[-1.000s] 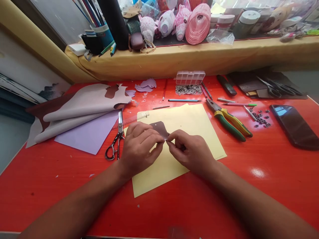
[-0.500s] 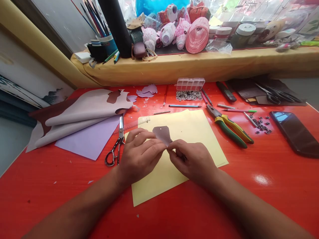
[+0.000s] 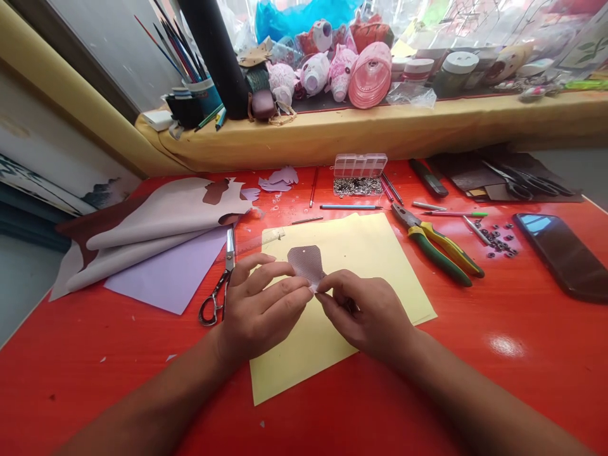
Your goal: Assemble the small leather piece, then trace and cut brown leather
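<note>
A small brown leather piece (image 3: 305, 261), with a tiny hole near its top edge, is held over sheets of yellow paper (image 3: 294, 370). My left hand (image 3: 266, 304) is closed on its lower left part, thumb side hidden from view. At the piece's lower right edge, my right hand (image 3: 363, 310) pinches with thumb and forefinger. Its other fingers are curled, and something dark shows among them that I cannot make out. Scissors (image 3: 220, 285) with dark handles lie just left of my left hand. Beyond my right hand rest pliers (image 3: 434, 247) with green and yellow handles.
A divided clear box (image 3: 360, 183) of metal fittings stands open at the back. Folded leather (image 3: 156, 221) and a purple sheet (image 3: 164, 275) lie left. A phone (image 3: 560, 253) and loose eyelets (image 3: 501, 244) are at right. Pencils and a ruler (image 3: 256, 244) lie around the paper.
The view has shifted slightly, so the whole scene sits a little lower. Both hands keep hold of the leather piece, their grip nearly unchanged.
</note>
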